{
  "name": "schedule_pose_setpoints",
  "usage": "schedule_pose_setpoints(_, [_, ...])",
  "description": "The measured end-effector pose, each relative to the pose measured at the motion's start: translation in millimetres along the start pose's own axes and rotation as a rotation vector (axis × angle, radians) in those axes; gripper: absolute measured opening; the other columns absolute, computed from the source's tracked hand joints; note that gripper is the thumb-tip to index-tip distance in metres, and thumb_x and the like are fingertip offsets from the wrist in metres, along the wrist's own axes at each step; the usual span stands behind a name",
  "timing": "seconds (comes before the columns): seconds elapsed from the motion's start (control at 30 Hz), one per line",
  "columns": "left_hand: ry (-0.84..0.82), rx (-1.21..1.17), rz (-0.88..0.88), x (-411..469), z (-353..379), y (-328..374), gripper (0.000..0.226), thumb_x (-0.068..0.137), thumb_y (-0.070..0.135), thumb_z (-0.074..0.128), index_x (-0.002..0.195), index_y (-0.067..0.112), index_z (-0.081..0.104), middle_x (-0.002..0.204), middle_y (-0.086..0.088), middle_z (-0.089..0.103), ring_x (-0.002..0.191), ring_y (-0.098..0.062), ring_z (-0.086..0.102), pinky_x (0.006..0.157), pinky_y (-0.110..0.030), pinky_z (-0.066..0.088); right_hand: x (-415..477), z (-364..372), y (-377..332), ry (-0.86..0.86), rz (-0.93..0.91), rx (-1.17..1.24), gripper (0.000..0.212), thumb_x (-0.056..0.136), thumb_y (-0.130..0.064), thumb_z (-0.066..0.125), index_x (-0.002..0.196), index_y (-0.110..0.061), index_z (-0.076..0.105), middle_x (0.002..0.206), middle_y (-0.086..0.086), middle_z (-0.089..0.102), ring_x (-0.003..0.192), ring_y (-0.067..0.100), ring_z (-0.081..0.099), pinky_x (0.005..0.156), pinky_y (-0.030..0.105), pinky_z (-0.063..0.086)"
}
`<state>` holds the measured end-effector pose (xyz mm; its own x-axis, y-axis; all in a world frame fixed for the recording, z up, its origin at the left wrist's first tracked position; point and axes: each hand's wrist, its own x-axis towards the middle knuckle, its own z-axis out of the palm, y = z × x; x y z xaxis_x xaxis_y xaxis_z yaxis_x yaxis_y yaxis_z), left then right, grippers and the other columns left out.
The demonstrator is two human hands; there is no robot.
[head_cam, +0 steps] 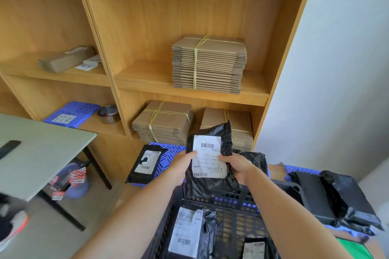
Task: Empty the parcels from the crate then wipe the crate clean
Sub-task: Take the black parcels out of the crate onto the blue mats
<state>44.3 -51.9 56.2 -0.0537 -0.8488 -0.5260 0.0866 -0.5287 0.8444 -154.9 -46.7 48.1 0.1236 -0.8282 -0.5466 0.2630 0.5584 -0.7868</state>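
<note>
I hold a black mailer parcel (210, 185) up over the far end of the dark slatted crate (233, 214). My left hand (183, 164) is on its left edge and my right hand (237, 167) on its right, and the fingers (192, 153) of both curl onto the white shipping label, pinching the bag. In the crate below, a large labelled parcel (187, 231) and a smaller parcel (253, 249) lie on the bottom, so I judge the emptying only partly done and the wiping some way off. To do this step well I should lift the bag clear of the rim before letting go, since the loose plastic sags beneath my grip and could snag on the slats. It wants setting down apart from the crate. Another black parcel (145, 164) lies on a blue folded crate (170, 153) by the shelving, and a pile of black parcels (328, 197) sits to my right; either place looks fit. The film looks slippery, so I would use both grips until it rests flat, label up. A green thing (351, 248) at the lower right may be a cloth, but I cannot tell.
</note>
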Motion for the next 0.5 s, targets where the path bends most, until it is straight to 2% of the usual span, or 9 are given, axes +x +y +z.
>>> schedule_pose_setpoints(0.1, [-0.021,0.025,0.003,29,-28,20,0.018,0.098,0.028,0.061,0.107,0.016,0.070,0.106,-0.003,0.075,0.090,-0.019,0.070,0.070,-0.032,0.050,25,29,-16,0.042,-0.032,0.013,0.024,0.096,-0.003,0.058,0.119,-0.004,0.064,0.111,0.014,0.072,0.104,0.034,0.068,0.085,0.050,0.056])
schedule_pose_setpoints(0.17, [-0.009,0.052,0.027,51,-48,35,0.013,0.098,0.022,0.060,0.097,0.012,0.068,0.100,-0.007,0.075,0.080,-0.022,0.069,0.064,-0.031,0.053,43,49,-27,0.072,-0.044,0.011,0.020,0.097,-0.003,0.056,0.115,-0.004,0.065,0.107,0.014,0.073,0.101,0.033,0.068,0.078,0.047,0.056])
schedule_pose_setpoints(0.23, [0.006,0.099,0.037,80,-75,50,0.013,0.099,0.016,0.054,0.094,0.012,0.065,0.098,-0.011,0.069,0.078,-0.025,0.066,0.063,-0.032,0.055,67,71,-36,0.114,-0.057,0.009,0.021,0.097,-0.002,0.055,0.116,-0.002,0.064,0.112,0.016,0.071,0.102,0.034,0.067,0.080,0.049,0.056])
schedule_pose_setpoints(0.3, [0.000,0.148,0.036,109,-103,63,0.013,0.098,0.013,0.053,0.091,0.014,0.064,0.094,-0.009,0.067,0.078,-0.025,0.065,0.070,-0.033,0.055,90,94,-41,0.167,-0.057,0.011,0.021,0.098,-0.001,0.054,0.116,-0.001,0.063,0.112,0.017,0.070,0.100,0.035,0.067,0.079,0.049,0.056])
schedule_pose_setpoints(0.37, [0.007,0.229,0.034,138,-133,72,0.013,0.099,0.014,0.052,0.101,0.013,0.065,0.093,-0.006,0.070,0.078,-0.022,0.068,0.078,-0.033,0.052,117,115,-41,0.221,-0.048,0.039,0.020,0.098,0.001,0.052,0.115,0.001,0.063,0.110,0.019,0.069,0.098,0.036,0.067,0.076,0.049,0.056])
schedule_pose_setpoints(0.43, [0.018,0.308,0.048,162,-160,75,0.017,0.102,0.012,0.049,0.112,0.010,0.063,0.095,-0.006,0.073,0.076,-0.018,0.069,0.071,-0.030,0.049,141,129,-38,0.263,-0.042,0.050,0.021,0.097,0.002,0.052,0.116,0.002,0.062,0.114,0.021,0.068,0.100,0.038,0.066,0.081,0.052,0.055])
schedule_pose_setpoints(0.5, [0.036,0.369,0.062,185,-186,75,0.017,0.102,0.007,0.048,0.112,0.006,0.062,0.099,-0.011,0.075,0.074,-0.016,0.069,0.062,-0.025,0.048,166,146,-33,0.330,-0.026,0.025,0.020,0.097,0.002,0.053,0.114,0.002,0.063,0.112,0.020,0.069,0.099,0.038,0.066,0.084,0.052,0.054])
